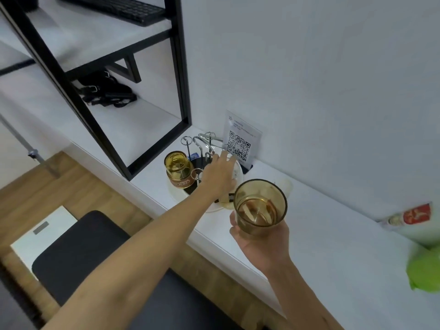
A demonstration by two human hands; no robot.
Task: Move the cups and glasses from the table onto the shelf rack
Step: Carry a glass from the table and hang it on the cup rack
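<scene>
While right hand (257, 244) grips glass (259, 207), left hand (220, 176) at rack (202, 148)

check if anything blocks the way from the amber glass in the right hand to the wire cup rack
Yes: the left hand reaches over the wire cup rack, between it and the amber tumbler glass gripped by the right hand. An upturned amber glass already fills the rack's left peg.

glass (259, 206) right of rack (202, 148), sign (240, 136) behind, apparently touching the wall.
</scene>
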